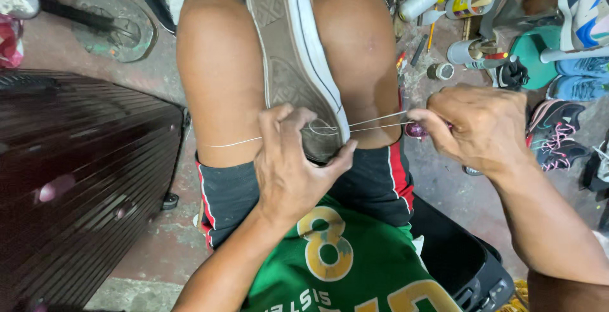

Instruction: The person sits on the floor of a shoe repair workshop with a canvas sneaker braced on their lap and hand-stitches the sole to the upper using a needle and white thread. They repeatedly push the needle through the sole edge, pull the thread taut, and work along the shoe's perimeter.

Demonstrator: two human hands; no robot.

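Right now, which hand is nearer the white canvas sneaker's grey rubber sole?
Left. The left hand grips the white canvas sneaker at its heel; the right hand is off to its right, pulling thread.

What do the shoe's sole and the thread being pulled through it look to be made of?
Shoe sole: likely rubber, matte grey-brown, with a moulded tread pattern and white sidewall. Thread: thin, pale, taut strand, possibly nylon or waxed cord; too fine to tell. The left hand steadies the heel; the right hand pulls.

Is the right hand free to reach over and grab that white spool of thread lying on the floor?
Probably not as things stand: the right hand is pulling thread taut from the sneaker. The white spool lies uncovered past the knee, among tools.
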